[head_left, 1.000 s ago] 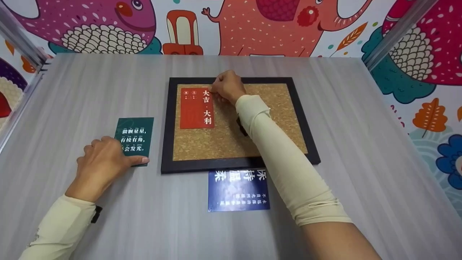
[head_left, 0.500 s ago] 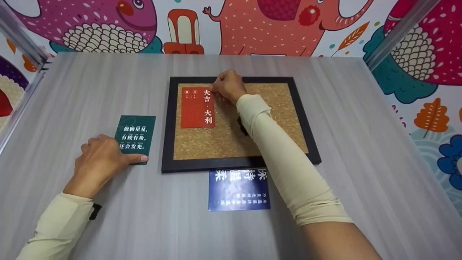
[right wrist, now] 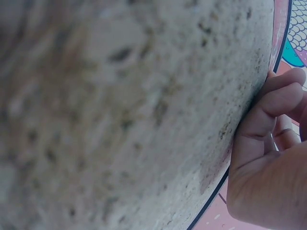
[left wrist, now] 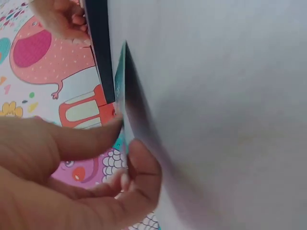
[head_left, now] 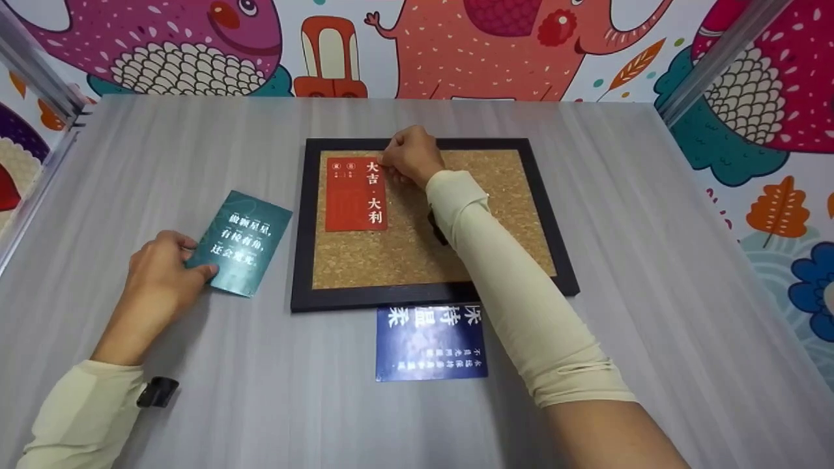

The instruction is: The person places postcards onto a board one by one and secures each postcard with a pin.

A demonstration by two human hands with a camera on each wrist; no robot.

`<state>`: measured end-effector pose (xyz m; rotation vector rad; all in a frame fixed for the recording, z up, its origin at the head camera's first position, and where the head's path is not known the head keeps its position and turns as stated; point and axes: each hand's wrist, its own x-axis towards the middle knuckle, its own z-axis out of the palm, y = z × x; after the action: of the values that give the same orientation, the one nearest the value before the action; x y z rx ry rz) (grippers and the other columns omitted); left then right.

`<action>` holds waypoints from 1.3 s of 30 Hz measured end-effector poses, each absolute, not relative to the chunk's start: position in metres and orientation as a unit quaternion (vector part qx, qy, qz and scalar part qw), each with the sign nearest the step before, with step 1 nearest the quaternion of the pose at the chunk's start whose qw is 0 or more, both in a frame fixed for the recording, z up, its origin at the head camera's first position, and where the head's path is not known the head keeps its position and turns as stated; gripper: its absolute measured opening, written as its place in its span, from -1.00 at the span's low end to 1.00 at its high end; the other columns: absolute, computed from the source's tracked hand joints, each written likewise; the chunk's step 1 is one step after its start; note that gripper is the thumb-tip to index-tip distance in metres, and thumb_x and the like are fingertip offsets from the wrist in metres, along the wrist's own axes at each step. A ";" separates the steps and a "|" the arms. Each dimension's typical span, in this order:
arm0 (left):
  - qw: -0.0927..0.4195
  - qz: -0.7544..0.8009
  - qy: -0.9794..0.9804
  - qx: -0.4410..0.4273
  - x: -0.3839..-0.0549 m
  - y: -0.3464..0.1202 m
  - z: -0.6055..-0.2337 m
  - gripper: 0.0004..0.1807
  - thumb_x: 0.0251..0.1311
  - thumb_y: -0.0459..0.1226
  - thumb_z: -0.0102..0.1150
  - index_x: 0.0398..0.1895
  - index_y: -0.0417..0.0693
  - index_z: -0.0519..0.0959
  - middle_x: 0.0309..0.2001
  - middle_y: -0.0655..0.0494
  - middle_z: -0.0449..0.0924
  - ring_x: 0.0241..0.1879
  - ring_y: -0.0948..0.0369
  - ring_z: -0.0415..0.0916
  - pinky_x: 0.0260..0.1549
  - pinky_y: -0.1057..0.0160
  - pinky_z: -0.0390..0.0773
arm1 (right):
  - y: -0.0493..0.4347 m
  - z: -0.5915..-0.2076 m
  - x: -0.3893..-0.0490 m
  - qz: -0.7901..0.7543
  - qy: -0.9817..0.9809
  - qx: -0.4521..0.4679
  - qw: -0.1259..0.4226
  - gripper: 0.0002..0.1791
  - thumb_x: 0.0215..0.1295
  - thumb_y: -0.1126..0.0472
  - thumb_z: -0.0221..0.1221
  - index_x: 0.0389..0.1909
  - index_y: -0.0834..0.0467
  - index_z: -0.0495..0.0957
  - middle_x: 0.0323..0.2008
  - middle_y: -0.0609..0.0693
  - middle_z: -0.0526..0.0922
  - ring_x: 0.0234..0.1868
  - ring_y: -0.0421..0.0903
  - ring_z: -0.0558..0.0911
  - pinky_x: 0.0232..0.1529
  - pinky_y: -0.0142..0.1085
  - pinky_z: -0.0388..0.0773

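In the head view, my left hand point(head_left: 163, 270) pinches a dark green card point(head_left: 241, 241) with white writing. The left wrist view shows that card point(left wrist: 123, 76) edge-on, tilted off the table between thumb and fingers. My right hand point(head_left: 414, 156) reaches over a black-framed cork board point(head_left: 391, 267), fingers curled at the top right corner of a red card point(head_left: 345, 202). The red card lies on the cork's upper left part. In the right wrist view, the right hand point(right wrist: 268, 148) rests against the cork point(right wrist: 144, 96); its fingertips are partly hidden.
A blue card point(head_left: 430, 355) with upside-down white writing lies at the board's near edge, partly under the frame. The grey table point(head_left: 651, 260) meets a wall point(head_left: 495, 52) painted with cartoon animals. Metal posts point(head_left: 723, 62) stand at the back corners.
My left hand has taken the green card by its left edge, lifted it off the table and turned it clockwise. My right hand and the red card have stayed in place.
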<state>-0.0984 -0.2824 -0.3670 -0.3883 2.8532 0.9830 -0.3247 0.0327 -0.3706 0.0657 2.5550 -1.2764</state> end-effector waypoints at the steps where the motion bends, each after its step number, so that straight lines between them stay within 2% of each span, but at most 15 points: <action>1: 0.041 0.328 0.935 -0.129 -0.098 -0.284 -0.367 -0.44 0.45 -0.42 0.33 0.33 -0.67 0.39 0.09 -0.54 0.50 0.05 -0.30 0.45 0.00 -0.17 0.49 | 0.033 -0.370 -0.325 -0.443 0.885 0.025 0.143 -0.77 0.51 0.19 0.40 -0.40 0.15 0.71 -0.53 -0.03 0.65 -0.59 -0.16 0.53 -0.56 -0.32 0.46; 3: 0.023 0.338 0.932 -0.132 -0.097 -0.288 -0.367 -0.51 0.44 -0.43 0.32 0.31 -0.60 0.47 0.08 -0.48 0.58 0.03 -0.23 0.51 -0.07 0.01 0.47 | 0.032 -0.370 -0.324 -0.445 0.883 0.029 0.145 -0.78 0.52 0.19 0.40 -0.38 0.15 0.72 -0.51 -0.02 0.66 -0.57 -0.16 0.54 -0.55 -0.31 0.46; 5: 0.010 0.348 0.927 -0.138 -0.096 -0.292 -0.367 -0.56 0.43 -0.44 0.31 0.29 -0.53 0.55 0.06 -0.41 0.64 -0.06 -0.06 0.56 -0.15 0.19 0.43 | 0.032 -0.369 -0.324 -0.448 0.881 0.034 0.150 -0.79 0.53 0.18 0.40 -0.35 0.15 0.73 -0.49 -0.02 0.67 -0.55 -0.16 0.56 -0.54 -0.32 0.47; 8: 0.001 0.380 0.913 -0.151 -0.094 -0.297 -0.365 -0.58 0.45 -0.45 0.30 0.31 -0.47 0.60 0.04 -0.35 0.65 -0.22 0.26 0.59 -0.27 0.38 0.60 | 0.031 -0.368 -0.324 -0.450 0.879 0.037 0.153 -0.80 0.54 0.17 0.39 -0.33 0.15 0.74 -0.47 -0.02 0.67 -0.53 -0.15 0.56 -0.52 -0.32 0.47; 10: 0.003 0.404 0.900 -0.161 -0.092 -0.299 -0.364 -0.56 0.47 -0.46 0.29 0.36 -0.45 0.58 0.03 -0.29 0.62 -0.32 0.41 0.57 -0.36 0.41 0.69 | 0.031 -0.369 -0.324 -0.451 0.879 0.035 0.152 -0.80 0.54 0.17 0.39 -0.33 0.15 0.74 -0.47 -0.02 0.67 -0.53 -0.15 0.56 -0.52 -0.32 0.47; 12: 0.008 0.430 0.887 -0.169 -0.090 -0.301 -0.363 -0.53 0.49 -0.48 0.28 0.40 -0.44 0.54 0.04 -0.25 0.58 -0.37 0.47 0.58 -0.40 0.32 0.76 | 0.031 -0.369 -0.324 -0.451 0.879 0.033 0.149 -0.80 0.54 0.18 0.40 -0.34 0.15 0.73 -0.48 -0.02 0.66 -0.54 -0.15 0.55 -0.52 -0.31 0.47; 23: 0.010 0.532 0.822 -0.202 -0.087 -0.301 -0.357 -0.46 0.52 -0.49 0.27 0.50 -0.38 0.44 -0.08 0.04 0.51 -0.30 0.39 0.66 -0.28 0.21 0.80 | 0.032 -0.371 -0.325 -0.453 0.879 0.025 0.143 -0.79 0.52 0.20 0.40 -0.37 0.15 0.71 -0.53 -0.02 0.65 -0.58 -0.16 0.54 -0.56 -0.31 0.45; 30: -0.004 0.545 0.812 -0.206 -0.090 -0.297 -0.361 -0.55 0.52 -0.47 0.28 0.41 -0.22 0.51 -0.04 -0.03 0.48 -0.27 0.36 0.72 -0.23 0.17 0.80 | 0.033 -0.370 -0.325 -0.454 0.879 0.024 0.145 -0.79 0.52 0.19 0.41 -0.37 0.15 0.72 -0.54 -0.02 0.64 -0.60 -0.16 0.53 -0.56 -0.30 0.46; 39: 0.000 0.555 0.805 -0.209 -0.094 -0.290 -0.361 -0.52 0.52 -0.45 0.30 0.45 -0.22 0.51 0.00 -0.05 0.49 -0.21 0.35 0.73 -0.20 0.17 0.80 | 0.033 -0.370 -0.325 -0.457 0.877 0.025 0.148 -0.79 0.52 0.20 0.40 -0.36 0.15 0.72 -0.52 -0.02 0.65 -0.57 -0.16 0.54 -0.56 -0.32 0.45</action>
<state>-0.0940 -0.2903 -0.3606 -0.6567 2.5299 1.7425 -0.3248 0.0329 -0.3697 0.0717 2.5225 -1.3136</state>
